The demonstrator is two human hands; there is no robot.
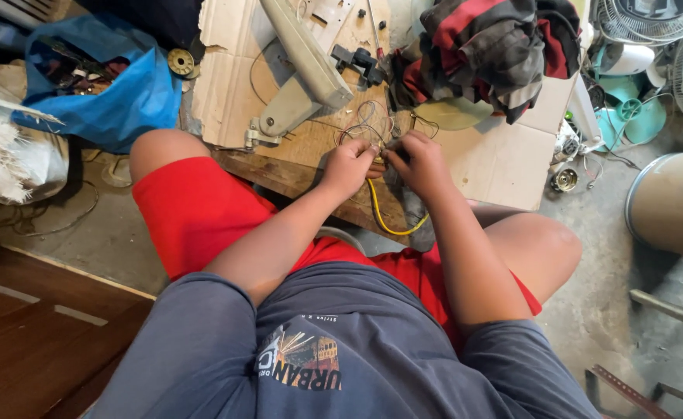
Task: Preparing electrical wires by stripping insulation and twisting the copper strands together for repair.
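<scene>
Cardboard point(496, 159) covers the floor beside the grey fan arm point(306, 58), where left hand point(349, 167) and right hand point(419, 163), both pinched shut on thin wires point(368, 116), should grip close to the joint.

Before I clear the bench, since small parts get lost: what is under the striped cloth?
A pale green rounded part pokes out beneath the striped cloth, resting on cardboard. Anything further under is covered.

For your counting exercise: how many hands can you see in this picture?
2. The left hand and the right hand meet over the cardboard, both pinching thin wires above a yellow wire. None seem hidden.
</scene>
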